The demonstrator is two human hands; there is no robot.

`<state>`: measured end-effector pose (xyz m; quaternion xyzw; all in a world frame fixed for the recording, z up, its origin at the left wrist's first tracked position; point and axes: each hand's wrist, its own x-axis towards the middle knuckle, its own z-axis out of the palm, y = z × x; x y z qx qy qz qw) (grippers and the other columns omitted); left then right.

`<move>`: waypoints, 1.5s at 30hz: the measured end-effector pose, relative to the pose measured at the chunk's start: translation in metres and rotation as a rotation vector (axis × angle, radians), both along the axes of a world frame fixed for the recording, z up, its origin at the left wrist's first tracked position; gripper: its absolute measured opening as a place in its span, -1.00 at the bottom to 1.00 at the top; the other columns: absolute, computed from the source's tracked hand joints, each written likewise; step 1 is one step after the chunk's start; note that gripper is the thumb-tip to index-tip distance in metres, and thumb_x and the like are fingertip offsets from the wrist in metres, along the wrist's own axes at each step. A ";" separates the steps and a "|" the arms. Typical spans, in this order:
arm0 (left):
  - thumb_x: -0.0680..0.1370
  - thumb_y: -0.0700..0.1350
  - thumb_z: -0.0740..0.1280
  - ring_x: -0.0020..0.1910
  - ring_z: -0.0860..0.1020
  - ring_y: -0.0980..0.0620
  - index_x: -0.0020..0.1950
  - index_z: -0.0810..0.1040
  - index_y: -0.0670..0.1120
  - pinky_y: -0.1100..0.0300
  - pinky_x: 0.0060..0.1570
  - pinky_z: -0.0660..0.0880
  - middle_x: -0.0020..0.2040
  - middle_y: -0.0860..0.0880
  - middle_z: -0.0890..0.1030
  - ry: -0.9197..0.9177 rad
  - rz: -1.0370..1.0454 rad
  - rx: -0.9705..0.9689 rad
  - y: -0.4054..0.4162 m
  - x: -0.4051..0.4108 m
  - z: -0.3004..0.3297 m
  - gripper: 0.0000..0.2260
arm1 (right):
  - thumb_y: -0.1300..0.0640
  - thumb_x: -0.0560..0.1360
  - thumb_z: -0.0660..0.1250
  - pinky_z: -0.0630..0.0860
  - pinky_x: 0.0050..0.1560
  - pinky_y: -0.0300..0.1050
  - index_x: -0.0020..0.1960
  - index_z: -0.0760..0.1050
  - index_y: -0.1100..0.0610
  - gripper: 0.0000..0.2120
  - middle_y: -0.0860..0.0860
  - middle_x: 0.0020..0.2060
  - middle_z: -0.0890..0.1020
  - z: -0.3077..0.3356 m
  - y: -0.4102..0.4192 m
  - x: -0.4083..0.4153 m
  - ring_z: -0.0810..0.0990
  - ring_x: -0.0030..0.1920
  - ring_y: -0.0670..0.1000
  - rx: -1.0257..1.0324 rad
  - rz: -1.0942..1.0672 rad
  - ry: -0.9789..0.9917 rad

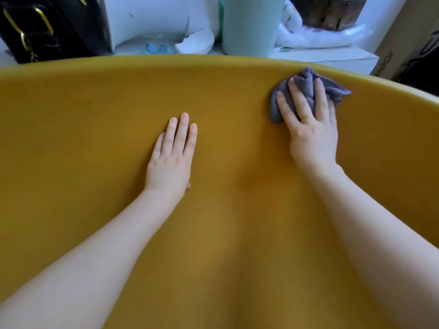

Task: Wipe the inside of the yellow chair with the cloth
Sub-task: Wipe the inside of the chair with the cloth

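The yellow chair (pixel 95 129) fills most of the view, its curved inner backrest rising to a rim across the top. A crumpled grey-purple cloth (pixel 308 84) lies against the backrest just below the rim at the upper right. My right hand (pixel 308 129) presses on the cloth with fingers spread over it; a gold ring is on one finger. My left hand (pixel 172 153) rests flat on the backrest near the middle, fingers together and straight, holding nothing. Both bare forearms reach in from the bottom corners.
Behind the rim stand a black bag with gold fittings (pixel 45 27) at the left, a pale green cylinder (pixel 251 24) in the middle, white wrapping (pixel 316 34) and a cardboard box (pixel 408 39) at the right.
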<state>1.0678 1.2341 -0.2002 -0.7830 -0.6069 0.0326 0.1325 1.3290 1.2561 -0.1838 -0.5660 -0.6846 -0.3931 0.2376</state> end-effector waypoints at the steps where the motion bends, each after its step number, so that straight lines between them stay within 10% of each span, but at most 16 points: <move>1: 0.42 0.05 0.45 0.48 -0.32 -0.17 0.48 -0.40 -0.17 0.03 0.45 -0.19 0.48 -0.18 -0.40 -0.008 -0.001 0.008 0.001 0.001 -0.001 0.08 | 0.39 0.50 0.09 0.31 0.25 0.25 0.37 0.36 0.12 -0.52 0.13 0.36 0.40 -0.009 0.001 -0.012 0.31 0.34 0.34 0.018 -0.025 0.092; 8: 0.49 -0.17 0.38 0.52 0.02 -0.12 0.54 -0.01 -0.20 0.07 0.46 0.00 0.54 -0.19 -0.03 -0.091 -0.179 0.151 -0.021 -0.027 -0.013 -0.24 | 0.34 0.39 -0.03 0.26 0.23 0.33 0.32 0.43 0.13 -0.44 0.13 0.35 0.42 -0.115 -0.060 -0.102 0.26 0.34 0.40 -0.427 0.320 0.215; 14: 0.45 0.11 0.39 0.53 -0.08 -0.09 0.53 -0.04 -0.20 0.10 0.45 -0.12 0.54 -0.16 -0.14 -0.099 0.096 -0.127 -0.104 -0.125 -0.037 -0.13 | 0.24 0.43 0.00 0.33 0.19 0.32 0.30 0.45 0.14 -0.51 0.13 0.30 0.48 -0.112 -0.073 -0.087 0.40 0.27 0.36 -0.555 0.371 -0.019; 23: 0.25 0.43 0.33 0.51 -0.26 -0.08 0.52 -0.27 -0.19 0.09 0.46 -0.19 0.51 -0.14 -0.34 0.013 0.327 -0.268 -0.133 -0.182 -0.053 0.19 | 0.49 0.26 0.11 -0.02 0.42 0.06 0.48 0.13 0.19 -0.21 0.13 0.49 0.09 -0.114 -0.071 -0.180 -0.04 0.45 0.35 -0.496 -0.039 0.756; 28: 0.19 0.36 0.42 0.52 -0.19 -0.10 0.53 -0.19 -0.21 0.06 0.46 -0.15 0.52 -0.16 -0.27 -0.059 0.287 -0.217 -0.133 -0.185 -0.058 0.22 | 0.21 0.31 0.00 0.26 0.26 0.33 0.37 0.36 0.20 -0.38 0.15 0.39 0.36 -0.140 -0.127 -0.301 0.19 0.36 0.43 -0.674 0.378 0.545; 34: 0.21 0.32 0.44 0.52 -0.21 -0.12 0.53 -0.21 -0.21 0.07 0.46 -0.18 0.51 -0.17 -0.29 -0.056 0.307 -0.256 -0.134 -0.180 -0.053 0.21 | 0.10 0.43 -0.09 0.11 0.36 0.15 0.41 0.30 0.15 -0.42 0.10 0.43 0.29 -0.137 -0.138 -0.293 0.14 0.43 0.30 -0.941 0.672 0.247; 45: 0.27 0.35 0.38 0.48 -0.33 -0.18 0.51 -0.32 -0.15 0.02 0.45 -0.24 0.47 -0.21 -0.40 -0.039 0.306 -0.338 -0.127 -0.178 -0.058 0.18 | -0.23 0.46 -0.03 -0.08 0.42 0.15 0.48 0.15 0.08 -0.33 0.10 0.49 0.09 -0.125 -0.089 -0.182 -0.06 0.47 0.27 -0.726 0.087 0.506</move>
